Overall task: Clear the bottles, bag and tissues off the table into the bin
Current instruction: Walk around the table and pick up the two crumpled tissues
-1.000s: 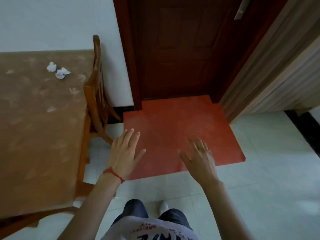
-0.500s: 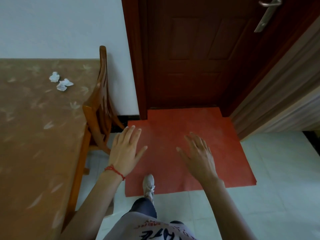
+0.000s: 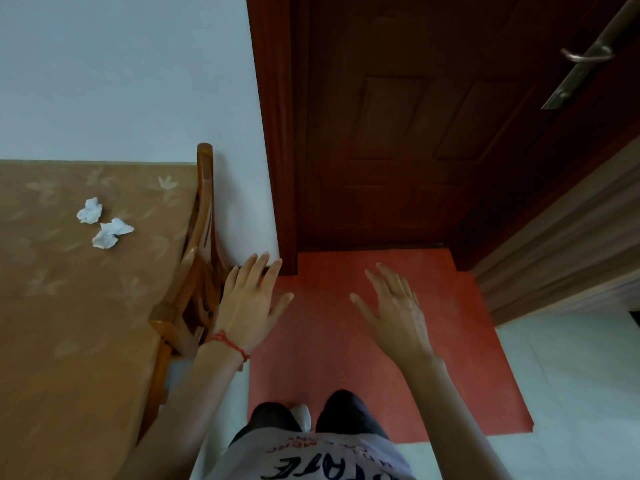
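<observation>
Head view shows us two crumpled tissues (image 3: pixel 104 225) left on the desk (image 3: pixel 69 323) at mid-left of the frame; no bottles, bag or bin are visible. Our left hand (image 3: pixel 247 303) and right hand (image 3: pixel 396 311) hover spread wide and empty at centre, so we judge the tissues remain to be binned.

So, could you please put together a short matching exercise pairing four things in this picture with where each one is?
Things:
1. crumpled tissues
2. wooden chair
3. red mat
4. red string bracelet

Places:
A. on the floor before the door
B. on the left wrist
C. on the table
D. between table and wall

Pairs: 1-C, 2-D, 3-A, 4-B
</observation>
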